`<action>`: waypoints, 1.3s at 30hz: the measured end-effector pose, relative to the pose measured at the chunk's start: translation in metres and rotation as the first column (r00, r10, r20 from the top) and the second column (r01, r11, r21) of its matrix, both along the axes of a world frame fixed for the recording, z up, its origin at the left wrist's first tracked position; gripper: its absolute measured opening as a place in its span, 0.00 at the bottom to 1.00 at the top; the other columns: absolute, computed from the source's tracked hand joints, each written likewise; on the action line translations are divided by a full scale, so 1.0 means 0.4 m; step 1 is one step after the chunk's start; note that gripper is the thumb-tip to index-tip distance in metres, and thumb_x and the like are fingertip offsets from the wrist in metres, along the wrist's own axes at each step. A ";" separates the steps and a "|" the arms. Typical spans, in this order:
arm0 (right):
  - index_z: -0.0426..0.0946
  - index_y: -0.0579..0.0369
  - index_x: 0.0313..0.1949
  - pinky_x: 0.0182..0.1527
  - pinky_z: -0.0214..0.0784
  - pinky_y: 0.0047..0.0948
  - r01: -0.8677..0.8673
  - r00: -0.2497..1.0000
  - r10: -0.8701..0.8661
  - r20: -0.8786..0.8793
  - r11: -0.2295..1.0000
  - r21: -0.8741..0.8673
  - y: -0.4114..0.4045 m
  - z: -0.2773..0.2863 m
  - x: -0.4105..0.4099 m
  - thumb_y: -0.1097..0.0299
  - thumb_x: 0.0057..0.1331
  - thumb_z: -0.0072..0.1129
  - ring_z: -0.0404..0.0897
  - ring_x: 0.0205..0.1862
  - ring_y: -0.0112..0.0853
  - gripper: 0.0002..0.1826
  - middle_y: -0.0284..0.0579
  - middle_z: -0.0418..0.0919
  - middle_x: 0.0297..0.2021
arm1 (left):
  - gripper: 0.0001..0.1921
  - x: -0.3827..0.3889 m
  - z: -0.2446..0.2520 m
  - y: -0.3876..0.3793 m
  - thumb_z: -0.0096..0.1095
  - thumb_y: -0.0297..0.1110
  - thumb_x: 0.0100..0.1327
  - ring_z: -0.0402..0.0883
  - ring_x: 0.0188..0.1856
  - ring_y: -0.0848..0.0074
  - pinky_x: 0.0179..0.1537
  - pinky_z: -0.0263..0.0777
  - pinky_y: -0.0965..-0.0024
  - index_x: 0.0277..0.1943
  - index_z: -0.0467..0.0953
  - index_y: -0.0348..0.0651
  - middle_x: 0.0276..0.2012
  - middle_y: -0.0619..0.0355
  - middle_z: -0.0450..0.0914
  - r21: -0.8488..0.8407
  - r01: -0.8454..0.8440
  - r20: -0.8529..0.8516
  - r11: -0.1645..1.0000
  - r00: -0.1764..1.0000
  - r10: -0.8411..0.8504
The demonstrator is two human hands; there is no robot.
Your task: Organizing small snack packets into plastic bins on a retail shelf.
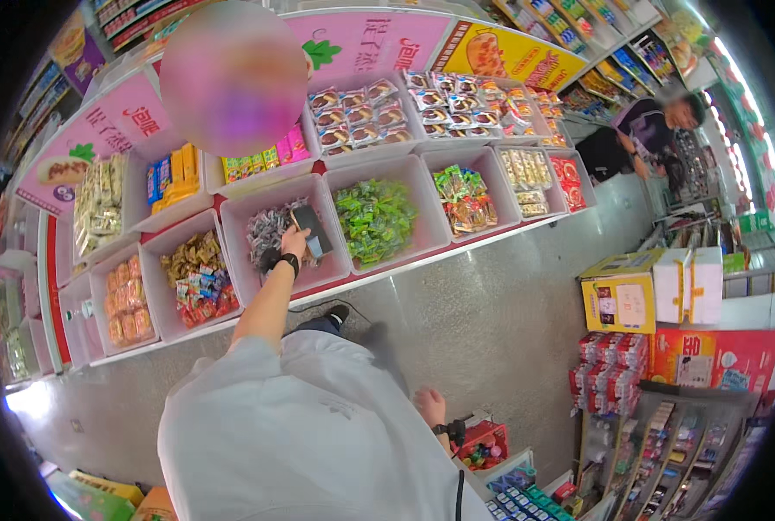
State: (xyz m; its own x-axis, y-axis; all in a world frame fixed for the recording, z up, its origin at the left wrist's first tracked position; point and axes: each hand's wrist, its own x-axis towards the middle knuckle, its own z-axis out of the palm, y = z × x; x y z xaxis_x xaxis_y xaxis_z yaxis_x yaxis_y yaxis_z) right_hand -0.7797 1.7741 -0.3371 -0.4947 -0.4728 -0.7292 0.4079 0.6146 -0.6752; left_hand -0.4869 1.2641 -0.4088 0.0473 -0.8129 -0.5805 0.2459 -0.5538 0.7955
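Note:
My left hand (pixel 294 242) reaches into a white plastic bin (pixel 236 225) of small grey-silver wrapped sweets (pixel 265 225). Its fingers are closed on the edge of a dark flat item, which looks like a smartphone (pixel 311 229), lying over the sweets. A black band circles that wrist. To the right is a bin of green wrapped sweets (pixel 377 221); to the left, one with gold, blue and red packets (pixel 205 286). My right hand (pixel 430 405) hangs low beside my body, above a red basket (pixel 506 433) of colourful round items. No object shows in it, its fingers partly curled.
More bins with packaged cakes (pixel 361 114) and snacks stand behind. A person (pixel 654 130) is at the back right. Cartons (pixel 622 293), red-and-white packs (pixel 612 368) and a display rack (pixel 667 456) line the right side. A black cable (pixel 355 309) runs near my foot.

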 end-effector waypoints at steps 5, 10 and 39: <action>0.75 0.56 0.45 0.34 0.69 0.23 -0.102 0.993 0.084 -0.084 0.966 -0.238 -0.328 0.290 0.054 0.64 0.71 0.57 0.76 0.35 0.23 0.09 0.37 0.79 0.36 | 0.12 -0.005 0.447 0.119 0.58 0.31 0.66 0.82 0.39 0.79 0.40 0.75 0.73 0.52 0.77 0.46 0.39 0.64 0.82 -0.135 0.150 -0.226 0.979 0.958 -0.178; 0.70 0.55 0.59 0.46 0.70 0.29 -0.158 0.968 0.232 0.092 0.856 -0.492 -0.661 0.584 0.141 0.52 0.78 0.40 0.78 0.46 0.28 0.23 0.40 0.79 0.46 | 0.17 -0.148 0.660 0.240 0.56 0.32 0.70 0.78 0.44 0.84 0.44 0.72 0.77 0.59 0.73 0.39 0.46 0.65 0.81 -0.311 0.503 -0.351 0.806 0.728 -0.589; 0.70 0.59 0.60 0.64 0.65 0.46 0.583 0.650 0.048 0.758 0.608 -0.538 -0.628 0.689 0.214 0.57 0.76 0.32 0.75 0.59 0.42 0.25 0.50 0.75 0.58 | 0.17 -0.192 0.806 0.307 0.49 0.42 0.76 0.80 0.42 0.83 0.43 0.76 0.75 0.49 0.78 0.36 0.42 0.63 0.81 -0.290 0.810 -0.375 0.509 0.393 -0.840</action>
State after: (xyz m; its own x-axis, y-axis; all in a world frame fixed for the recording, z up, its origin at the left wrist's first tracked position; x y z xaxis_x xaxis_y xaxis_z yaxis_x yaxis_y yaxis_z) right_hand -0.6941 1.5230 -0.0614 -0.2420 -0.8892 -0.3883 0.9525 -0.1415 -0.2695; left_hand -0.5638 1.3869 -0.0862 -0.8924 -0.3434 -0.2928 -0.0064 -0.6391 0.7691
